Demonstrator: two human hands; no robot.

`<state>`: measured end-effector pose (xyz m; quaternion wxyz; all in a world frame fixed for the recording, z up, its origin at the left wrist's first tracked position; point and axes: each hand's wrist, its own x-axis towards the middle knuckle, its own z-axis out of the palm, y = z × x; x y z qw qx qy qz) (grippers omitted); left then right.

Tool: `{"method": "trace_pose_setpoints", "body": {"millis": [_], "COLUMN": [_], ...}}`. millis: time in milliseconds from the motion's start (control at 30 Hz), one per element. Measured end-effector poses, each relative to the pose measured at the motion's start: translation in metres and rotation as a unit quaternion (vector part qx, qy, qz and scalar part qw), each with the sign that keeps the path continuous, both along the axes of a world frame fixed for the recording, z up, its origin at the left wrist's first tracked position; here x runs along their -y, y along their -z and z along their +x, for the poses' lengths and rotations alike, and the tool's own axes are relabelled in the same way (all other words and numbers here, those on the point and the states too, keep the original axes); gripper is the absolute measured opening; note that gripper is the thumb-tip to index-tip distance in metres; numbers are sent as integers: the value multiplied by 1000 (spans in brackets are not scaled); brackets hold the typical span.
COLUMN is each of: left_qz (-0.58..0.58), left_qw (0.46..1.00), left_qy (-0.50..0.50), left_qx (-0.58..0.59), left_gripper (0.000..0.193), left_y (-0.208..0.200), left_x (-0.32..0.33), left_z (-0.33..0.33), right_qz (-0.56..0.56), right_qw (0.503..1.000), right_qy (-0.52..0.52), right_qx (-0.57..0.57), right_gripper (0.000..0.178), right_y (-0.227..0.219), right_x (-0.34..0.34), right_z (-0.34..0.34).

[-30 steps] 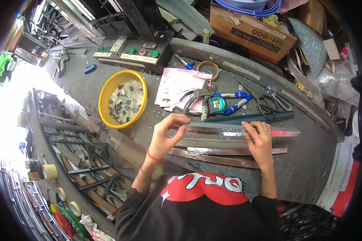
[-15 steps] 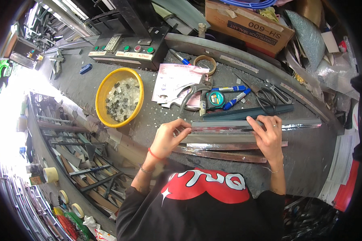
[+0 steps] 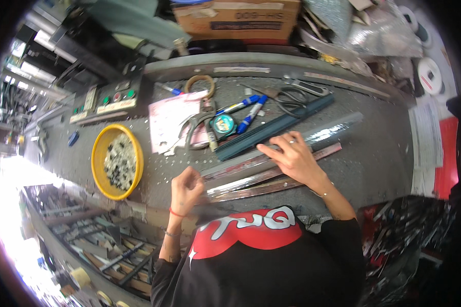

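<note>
Silvery strip [image 3: 330, 132] under right hand [image 3: 295, 159], end beside left hand [image 3: 186, 189].

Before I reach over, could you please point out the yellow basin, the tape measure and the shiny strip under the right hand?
Yellow basin [image 3: 99, 161]: head view, inner wall at left.
Tape measure [image 3: 224, 124]: head view, round teal face.
Shiny strip [image 3: 334, 129]: head view, bright right stretch.

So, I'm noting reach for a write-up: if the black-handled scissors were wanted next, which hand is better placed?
Probably the right hand. It lies at the silvery strip, much nearer the scissors, though the dark strips lie between. The left hand is farther off, toward the strip's left end.
</note>
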<state>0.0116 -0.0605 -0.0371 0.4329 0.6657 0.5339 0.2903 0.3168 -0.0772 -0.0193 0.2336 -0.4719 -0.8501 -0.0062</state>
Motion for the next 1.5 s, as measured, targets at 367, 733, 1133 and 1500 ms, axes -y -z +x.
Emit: {"method": "trace_pose_setpoints", "body": {"millis": [367,733,1133,1500], "left_qz": [-268,-228,-185,-61], "left_qw": [878,905,931,996], "left_qy": [212,162,126,-35], "left_qx": [335,322,288,-54], "left_gripper": [38,25,15,9], "left_y": [32,46,72,38], "left_x": [-14,-3,1,-30], "left_z": [-38,-32,-33,-59], "right_qz": [-73,-145,-119,-124], "right_qw": [990,975,984,864], "right_qy": [-86,-110,-98,365], "right_qx": [-81,-125,-92,-325], "right_gripper": [39,41,43,25], "right_y": [11,46,68,38], "right_x": [1,4,5,13], "right_z": [2,-9,-13,93]}}
